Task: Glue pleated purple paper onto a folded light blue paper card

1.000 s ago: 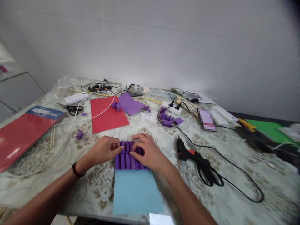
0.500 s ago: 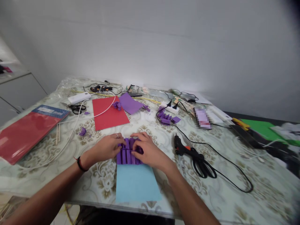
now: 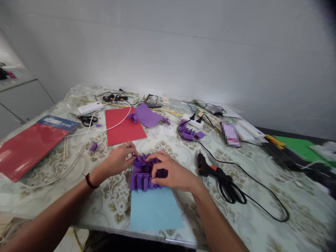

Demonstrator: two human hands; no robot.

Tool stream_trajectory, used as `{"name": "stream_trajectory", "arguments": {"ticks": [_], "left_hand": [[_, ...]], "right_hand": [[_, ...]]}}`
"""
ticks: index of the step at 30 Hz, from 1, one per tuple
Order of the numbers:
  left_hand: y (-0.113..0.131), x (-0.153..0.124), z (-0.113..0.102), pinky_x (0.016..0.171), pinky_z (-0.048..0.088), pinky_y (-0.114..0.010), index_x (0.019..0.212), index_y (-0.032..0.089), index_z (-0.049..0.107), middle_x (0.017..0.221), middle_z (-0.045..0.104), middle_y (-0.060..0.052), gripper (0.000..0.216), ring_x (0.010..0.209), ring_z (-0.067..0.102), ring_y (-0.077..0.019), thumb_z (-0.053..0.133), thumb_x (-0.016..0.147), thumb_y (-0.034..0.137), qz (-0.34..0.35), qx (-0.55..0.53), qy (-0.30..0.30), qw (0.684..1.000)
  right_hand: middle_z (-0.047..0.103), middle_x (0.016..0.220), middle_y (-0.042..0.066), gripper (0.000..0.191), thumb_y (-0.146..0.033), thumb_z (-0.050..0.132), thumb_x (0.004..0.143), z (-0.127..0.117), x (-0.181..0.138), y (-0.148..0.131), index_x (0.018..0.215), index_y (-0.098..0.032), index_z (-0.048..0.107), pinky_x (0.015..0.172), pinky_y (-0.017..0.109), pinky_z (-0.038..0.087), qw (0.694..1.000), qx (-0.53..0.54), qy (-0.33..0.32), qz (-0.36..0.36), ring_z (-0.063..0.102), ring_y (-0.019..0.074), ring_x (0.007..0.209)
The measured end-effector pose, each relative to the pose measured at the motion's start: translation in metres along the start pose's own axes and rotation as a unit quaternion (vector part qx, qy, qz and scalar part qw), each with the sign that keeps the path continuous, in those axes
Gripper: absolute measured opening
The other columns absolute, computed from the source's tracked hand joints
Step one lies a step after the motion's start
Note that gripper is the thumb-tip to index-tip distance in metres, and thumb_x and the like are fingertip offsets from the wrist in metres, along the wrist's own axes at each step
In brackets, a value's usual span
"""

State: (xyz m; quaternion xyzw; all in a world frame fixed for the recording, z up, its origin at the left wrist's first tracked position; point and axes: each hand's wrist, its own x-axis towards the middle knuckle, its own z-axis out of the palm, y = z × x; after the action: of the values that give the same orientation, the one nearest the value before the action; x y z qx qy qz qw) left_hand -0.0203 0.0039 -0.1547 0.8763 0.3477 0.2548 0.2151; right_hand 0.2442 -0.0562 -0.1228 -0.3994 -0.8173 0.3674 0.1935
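A purple folded-paper piece [image 3: 140, 181] with many upright pleats lies at the far end of a light blue sheet of paper [image 3: 156, 210]. Its pleats stand in two rows, with a dark purple hollow between them. My left hand [image 3: 120, 158], wearing a ring, pinches the far left corner of the piece. Over its right side, my right hand [image 3: 174, 172] is curled with thumb and fingertips closed on the pleats. That hand covers the right end of the folds.
A glue gun [image 3: 212, 169] with a looped black cord lies to the right. Behind are a red sheet [image 3: 123, 131], a purple sheet [image 3: 148, 117], more purple folds [image 3: 187, 134] and a white power strip [image 3: 193, 121]. Scissors [image 3: 88, 120] and a red folder [image 3: 34, 143] lie left.
The two rows of purple pleats have spread apart, opening a hollow between them. The left hand has moved to the far left corner, and the right hand's fingers have shifted slightly.
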Motion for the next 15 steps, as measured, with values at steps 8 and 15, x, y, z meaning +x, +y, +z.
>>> {"name": "stream_trajectory", "arguments": {"ticks": [8, 15], "left_hand": [[-0.002, 0.003, 0.001, 0.075, 0.054, -0.029, 0.094, 0.021, 0.066, 0.090, 0.071, -0.003, 0.013, 0.081, 0.067, -0.0184, 0.058, 0.091, 0.012, -0.038, 0.005, 0.010, 0.999], [0.009, 0.001, -0.001, 0.079, 0.054, -0.031, 0.099, 0.021, 0.065, 0.095, 0.071, -0.004, 0.009, 0.083, 0.068, -0.0187, 0.058, 0.094, 0.019, -0.037, 0.009, -0.015, 0.999]], "right_hand": [[0.075, 0.104, 0.002, 0.022, -0.014, 0.092, 0.079, 0.005, 0.004, 0.004, 0.074, -0.021, 0.072, 0.105, 0.042, 0.042, 0.998, 0.021, -0.013, -0.061, 0.065, 0.0213, 0.104], [0.077, 0.096, 0.000, 0.024, -0.007, 0.088, 0.078, 0.009, 0.005, 0.006, 0.074, -0.021, 0.069, 0.101, 0.039, 0.043, 0.998, 0.019, -0.016, -0.054, 0.067, 0.0195, 0.098]]}}
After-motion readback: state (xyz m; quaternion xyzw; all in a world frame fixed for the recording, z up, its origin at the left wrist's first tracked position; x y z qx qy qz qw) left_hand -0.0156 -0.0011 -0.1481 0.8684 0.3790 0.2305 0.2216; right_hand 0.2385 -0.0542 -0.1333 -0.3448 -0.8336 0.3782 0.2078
